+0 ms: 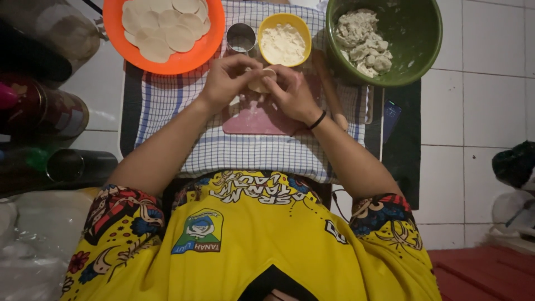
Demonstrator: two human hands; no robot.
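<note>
Dough piece: a small, pale, rounded dough piece [261, 82] with a smooth, soft-looking surface is pinched between both hands.
Grip: the left hand [225, 81] and the right hand [292, 92] are closed on it from either side, fingertips curled in; only its top edge is seen between them.
Place: it is held just above a pink rectangular board [259, 120], which lies on a blue-and-white checked cloth [251, 150].
Wrist: a thin black band [318, 120] is worn on the right one.
Beyond the grip: a yellow bowl [284, 39] of white powdery flour and a small cylindrical metal cup [241, 38] stand close past the fingertips.
Beyond, left of the grip: an orange plate [167, 61] is stacked with flat, pale dough rounds [164, 25].
Beyond, right of the grip: a green bowl [412, 50] holds lumpy, crumbly grey-white filling [363, 42].
Beside the right hand: a wooden rolling pin [329, 89] lies partly hidden under the hand and forearm.
Floor: white tiles [473, 111] are seen around the cloth.
</note>
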